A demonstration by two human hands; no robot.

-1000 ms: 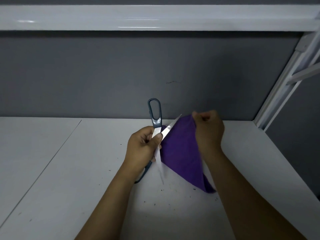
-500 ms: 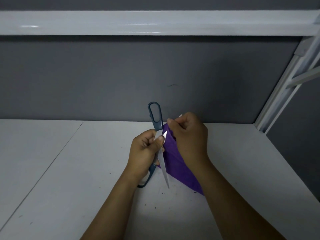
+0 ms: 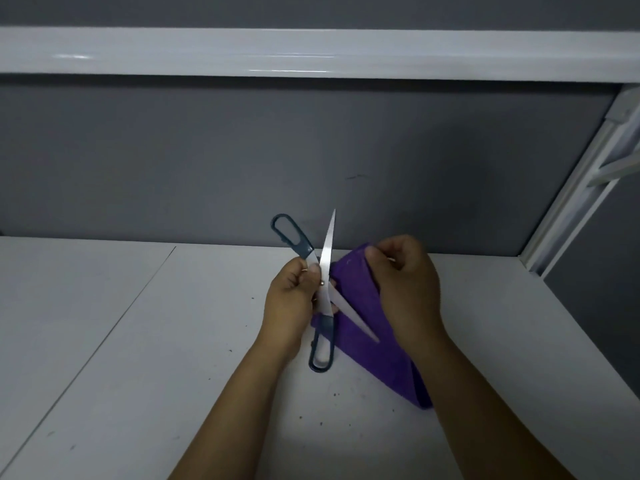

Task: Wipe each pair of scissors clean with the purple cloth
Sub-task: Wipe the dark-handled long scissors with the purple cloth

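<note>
Left fist (image 3: 290, 301): scissors (image 3: 327, 252); right fist (image 3: 406, 289): cloth (image 3: 377, 362)

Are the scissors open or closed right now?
Open: the scissors form an X, one blade tip up, one over the purple cloth.

White table (image 3: 138, 358), matte, seen from above and from the front. A thin straight seam (image 3: 104, 338) runs diagonally from the near left edge to the back edge. It divides the top into a narrow left panel and a wide right panel. Small dark specks (image 3: 334, 394) lie scattered on the right panel, densest near its middle. The lower end of a purple cloth (image 3: 381, 368) reaches down to the top; whether it rests there cannot be told. The back edge meets a grey wall (image 3: 207, 168).
</note>
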